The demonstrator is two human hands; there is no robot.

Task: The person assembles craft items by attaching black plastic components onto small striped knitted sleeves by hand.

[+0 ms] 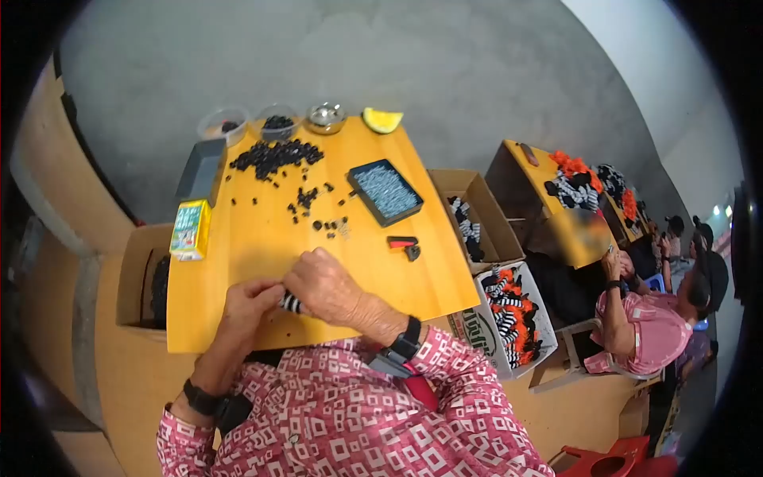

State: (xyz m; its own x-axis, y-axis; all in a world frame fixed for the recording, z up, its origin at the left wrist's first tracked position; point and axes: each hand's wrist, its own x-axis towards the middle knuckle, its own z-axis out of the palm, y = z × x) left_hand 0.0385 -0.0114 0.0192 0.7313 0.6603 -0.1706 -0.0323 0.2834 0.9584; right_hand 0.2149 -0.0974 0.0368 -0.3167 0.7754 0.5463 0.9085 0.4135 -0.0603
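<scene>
Close to the table's front edge, my left hand point(251, 306) and my right hand point(324, 288) meet with fingers closed. Between them shows a small black-and-white striped fabric piece point(292, 303), mostly covered by the fingers. Both hands appear to grip it. Beyond them on the yellow table point(238, 310) lie small black parts point(274, 157), heaped at the back and scattered toward the middle. A black tray point(386, 191) of many thin, pale pieces stands to the right. Nearer my right hand is a small red-and-black tool point(403, 242), its kind unclear.
Clear bowls point(278, 123), a glass dish point(327, 117) and a yellow wedge point(383, 120) line the back edge. A grey tray point(201, 171) and a yellow-green carton point(191, 230) stand left. Boxes point(517, 318) of striped and orange pieces flank the right side; another person point(648, 330) sits beyond.
</scene>
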